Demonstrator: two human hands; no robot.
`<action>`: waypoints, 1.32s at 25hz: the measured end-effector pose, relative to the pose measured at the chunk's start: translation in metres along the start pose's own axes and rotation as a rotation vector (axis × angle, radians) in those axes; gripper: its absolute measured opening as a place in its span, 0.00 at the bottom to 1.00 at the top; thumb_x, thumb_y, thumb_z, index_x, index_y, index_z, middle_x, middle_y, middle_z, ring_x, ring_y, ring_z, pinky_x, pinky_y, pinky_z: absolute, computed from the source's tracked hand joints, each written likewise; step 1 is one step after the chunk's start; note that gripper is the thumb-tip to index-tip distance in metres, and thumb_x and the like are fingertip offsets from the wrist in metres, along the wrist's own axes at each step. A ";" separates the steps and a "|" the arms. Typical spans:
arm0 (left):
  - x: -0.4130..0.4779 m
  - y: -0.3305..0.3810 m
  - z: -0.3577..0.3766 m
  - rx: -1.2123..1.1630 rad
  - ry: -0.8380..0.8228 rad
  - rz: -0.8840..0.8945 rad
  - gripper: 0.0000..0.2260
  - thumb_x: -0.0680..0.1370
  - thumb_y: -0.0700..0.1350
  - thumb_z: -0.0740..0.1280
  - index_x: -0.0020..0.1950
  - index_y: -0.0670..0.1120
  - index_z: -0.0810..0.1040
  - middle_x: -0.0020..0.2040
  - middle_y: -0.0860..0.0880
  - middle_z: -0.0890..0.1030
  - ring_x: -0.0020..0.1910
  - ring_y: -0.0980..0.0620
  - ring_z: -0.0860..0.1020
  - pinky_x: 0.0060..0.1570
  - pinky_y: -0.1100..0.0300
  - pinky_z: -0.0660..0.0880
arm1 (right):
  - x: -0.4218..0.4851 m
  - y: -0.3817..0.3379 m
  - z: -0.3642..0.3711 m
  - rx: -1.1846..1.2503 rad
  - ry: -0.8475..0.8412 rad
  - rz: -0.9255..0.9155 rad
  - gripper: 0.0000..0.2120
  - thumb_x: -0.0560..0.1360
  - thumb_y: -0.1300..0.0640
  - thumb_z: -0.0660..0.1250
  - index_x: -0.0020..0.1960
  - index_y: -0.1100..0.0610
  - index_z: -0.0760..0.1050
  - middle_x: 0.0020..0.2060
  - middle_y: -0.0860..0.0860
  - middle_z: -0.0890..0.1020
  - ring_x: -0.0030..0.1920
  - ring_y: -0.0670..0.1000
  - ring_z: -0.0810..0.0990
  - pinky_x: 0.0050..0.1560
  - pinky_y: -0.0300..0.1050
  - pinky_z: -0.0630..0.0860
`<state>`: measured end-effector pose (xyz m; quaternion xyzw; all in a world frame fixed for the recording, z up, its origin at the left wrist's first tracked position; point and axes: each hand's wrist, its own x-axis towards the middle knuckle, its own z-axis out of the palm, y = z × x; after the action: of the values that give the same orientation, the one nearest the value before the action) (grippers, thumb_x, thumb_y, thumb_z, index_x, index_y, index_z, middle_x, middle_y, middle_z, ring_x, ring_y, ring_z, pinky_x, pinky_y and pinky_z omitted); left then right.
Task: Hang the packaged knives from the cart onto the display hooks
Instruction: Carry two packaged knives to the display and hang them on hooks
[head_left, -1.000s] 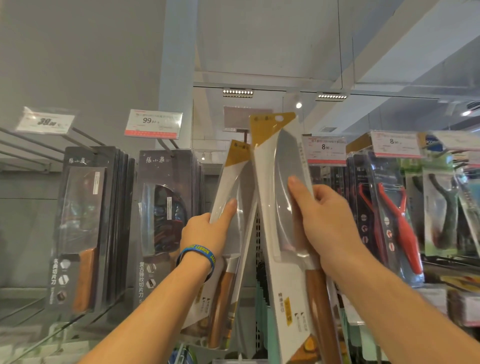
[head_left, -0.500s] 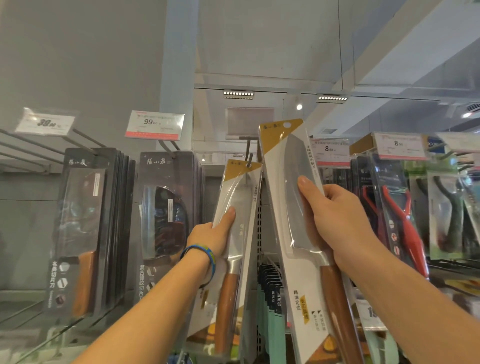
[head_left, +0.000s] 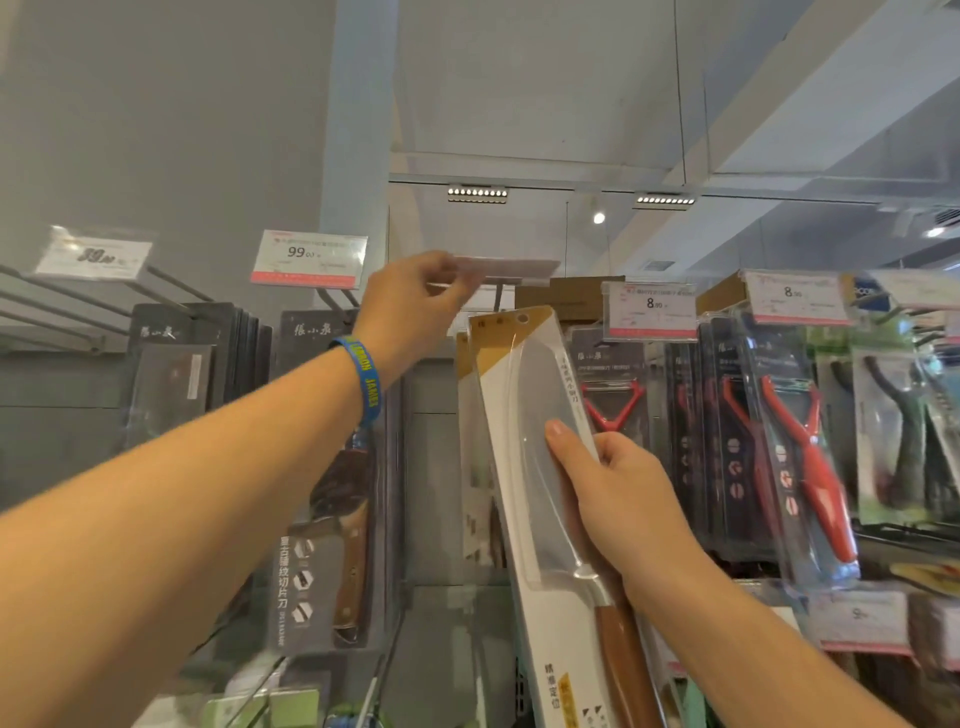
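Observation:
My right hand (head_left: 605, 493) grips a packaged knife (head_left: 535, 467) in a white and gold card with a wooden handle, held upright and tilted, its hang hole just below the display hook (head_left: 497, 296). A second matching knife package (head_left: 470, 467) hangs behind it on the left. My left hand (head_left: 415, 306), with a blue wristband, is raised and pinches the clear price tag holder (head_left: 511, 267) at the end of that hook, lifting it flat.
Black boxed cleavers (head_left: 322, 467) hang at left under a 99 price tag (head_left: 309, 257). Red peelers (head_left: 810, 457) in clear packs hang at right under 8.90 tags (head_left: 649, 309). Bare hooks (head_left: 62, 322) stick out at far left. Shelves with more goods lie below.
My left hand let go of the hanging knife package and rose to the price tag holder on the hook. The right hand's knife dropped slightly and shifted under the hook.

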<state>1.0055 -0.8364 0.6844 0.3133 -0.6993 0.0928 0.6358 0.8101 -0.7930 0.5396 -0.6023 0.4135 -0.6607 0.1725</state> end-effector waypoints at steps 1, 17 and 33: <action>0.004 0.003 -0.003 0.056 -0.016 0.022 0.13 0.80 0.56 0.65 0.59 0.52 0.82 0.49 0.55 0.84 0.40 0.65 0.77 0.40 0.66 0.73 | -0.001 0.003 0.003 -0.004 -0.007 0.012 0.17 0.77 0.35 0.66 0.49 0.50 0.79 0.42 0.49 0.85 0.42 0.50 0.86 0.42 0.47 0.84; 0.022 0.015 0.005 0.271 -0.058 0.017 0.11 0.83 0.51 0.59 0.59 0.49 0.77 0.49 0.53 0.83 0.41 0.52 0.83 0.33 0.66 0.73 | 0.000 0.007 0.049 -0.018 -0.051 0.074 0.19 0.79 0.37 0.64 0.46 0.53 0.74 0.39 0.49 0.80 0.36 0.43 0.79 0.34 0.38 0.75; 0.012 0.022 -0.005 0.256 -0.043 0.113 0.09 0.79 0.53 0.68 0.52 0.49 0.82 0.40 0.53 0.82 0.34 0.60 0.78 0.34 0.66 0.72 | -0.002 0.007 0.055 0.050 0.007 0.066 0.21 0.80 0.38 0.64 0.48 0.56 0.75 0.42 0.53 0.82 0.40 0.47 0.80 0.41 0.46 0.80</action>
<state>0.9970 -0.8202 0.7026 0.3541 -0.7117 0.2101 0.5692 0.8606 -0.8147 0.5288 -0.5815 0.4171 -0.6668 0.2080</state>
